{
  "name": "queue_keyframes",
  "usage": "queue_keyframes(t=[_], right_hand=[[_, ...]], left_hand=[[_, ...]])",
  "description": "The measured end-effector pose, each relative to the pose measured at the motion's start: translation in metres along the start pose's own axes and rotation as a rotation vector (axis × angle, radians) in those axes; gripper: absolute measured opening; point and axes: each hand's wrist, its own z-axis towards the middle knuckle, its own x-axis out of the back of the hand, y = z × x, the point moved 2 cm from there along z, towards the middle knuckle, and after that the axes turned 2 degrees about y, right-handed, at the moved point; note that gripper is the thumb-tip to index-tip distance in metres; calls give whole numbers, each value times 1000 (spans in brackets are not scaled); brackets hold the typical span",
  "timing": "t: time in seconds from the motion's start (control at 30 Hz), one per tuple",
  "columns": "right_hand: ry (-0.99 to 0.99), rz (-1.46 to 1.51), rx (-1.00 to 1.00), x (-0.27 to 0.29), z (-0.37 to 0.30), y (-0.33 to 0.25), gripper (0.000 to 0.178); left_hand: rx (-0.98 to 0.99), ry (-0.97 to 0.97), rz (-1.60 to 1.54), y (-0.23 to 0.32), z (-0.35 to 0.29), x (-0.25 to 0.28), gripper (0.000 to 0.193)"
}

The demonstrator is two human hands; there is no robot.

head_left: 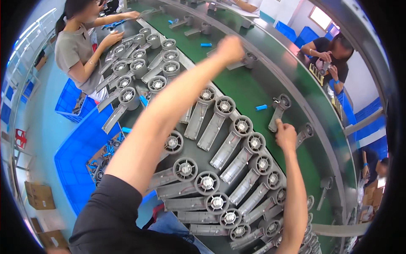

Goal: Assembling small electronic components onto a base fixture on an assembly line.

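Right hand, 3 o'clock, is clamping grey housing by its tail, seemingly keeping ring clear; left hand, 1 o'clock, is blurring, can't tell grip.

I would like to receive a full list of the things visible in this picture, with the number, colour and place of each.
Fan-ended parts: dozens, too crowded to count, grey, on bench and belt
Workbench: one, dark, before the person
Conveyor belt: one, green, beyond the bench
Small pieces: at least three on the belt, blue
Large bin: one, blue, left of the bench
Background crates: at least two, blue, upper right
Cartons: at least two, brown, lower left
Stool: one, red, far left
Other people: at least four, around the line
Left hand: one, blurred, over the belt
Right hand: one, touching a belt part's handle
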Motion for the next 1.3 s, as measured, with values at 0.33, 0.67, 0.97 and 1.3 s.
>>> queue_keyframes(t=[0.33, 0.67, 0.97, 1.3], right_hand=[[-294, 339, 132, -27, 81, -139, 60], [-505, 887, 44, -137, 133, -209, 28], [-595, 730, 199, -37, 59, -160, 22], [-178, 716, -28, 121, -85, -30, 23]], left_hand=[[397, -283, 563, -218, 83, 41, 60], [140, -288, 843, -220, 93, 10, 36], [255, -394, 668, -211, 72, 13, 43], [-213, 51, 403, -188, 65, 78, 26]])
